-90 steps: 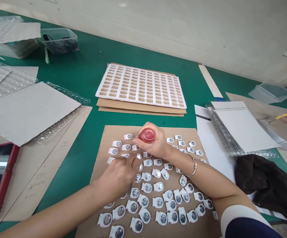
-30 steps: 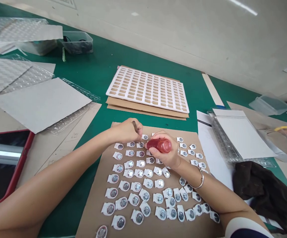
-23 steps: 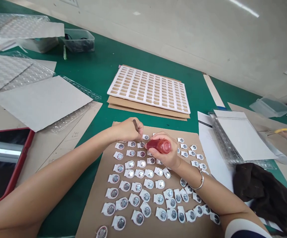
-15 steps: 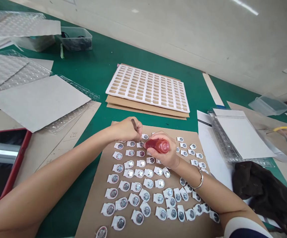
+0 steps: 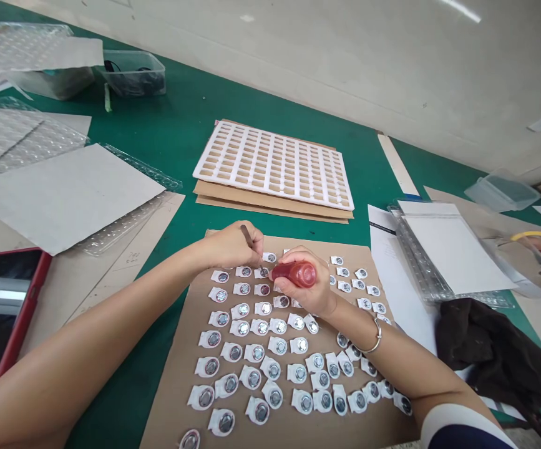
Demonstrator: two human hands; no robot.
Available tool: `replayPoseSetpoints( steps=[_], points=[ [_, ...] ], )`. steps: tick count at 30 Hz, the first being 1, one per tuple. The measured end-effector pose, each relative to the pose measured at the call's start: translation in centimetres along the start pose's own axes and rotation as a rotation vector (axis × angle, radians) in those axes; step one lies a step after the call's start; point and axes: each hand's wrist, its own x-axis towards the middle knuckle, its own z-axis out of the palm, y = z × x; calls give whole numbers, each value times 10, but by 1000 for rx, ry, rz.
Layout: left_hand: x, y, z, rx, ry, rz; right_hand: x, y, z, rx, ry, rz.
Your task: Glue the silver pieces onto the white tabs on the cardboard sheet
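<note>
My right hand (image 5: 308, 284) is wrapped round a red squeeze bottle (image 5: 298, 273), its narrow end pointing left at a small part (image 5: 261, 272) with a round metal disc on a white tab. In my left hand (image 5: 239, 244) are dark tweezers (image 5: 246, 236), gripped between closed fingers, their tips down at that same part. Whether the bottle's tip touches it I cannot tell. Many like parts lie in loose rows on a brown cardboard sheet (image 5: 171, 399) under both hands. Some are hidden behind my right hand and forearm.
Beyond the cardboard is a white grid tray (image 5: 270, 163) on brown boards. A red-cased phone (image 5: 3, 312) and bubble wrap with a white sheet (image 5: 78, 193) lie left. On the right are white sheets (image 5: 455, 249) and a dark cloth (image 5: 490, 355). A clear plastic box (image 5: 134, 78) stands far left.
The whole view has shifted slightly, so things sit a little further left. My hands, the tweezers and the red bottle keep nearly the same place over the same part.
</note>
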Motion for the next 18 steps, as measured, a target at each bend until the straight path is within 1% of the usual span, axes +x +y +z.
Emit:
replayPoseSetpoints(
  steps=[18],
  points=[
    [0,0,-1,5,-30,-14,2,0,-1,-3,26,19]
  ],
)
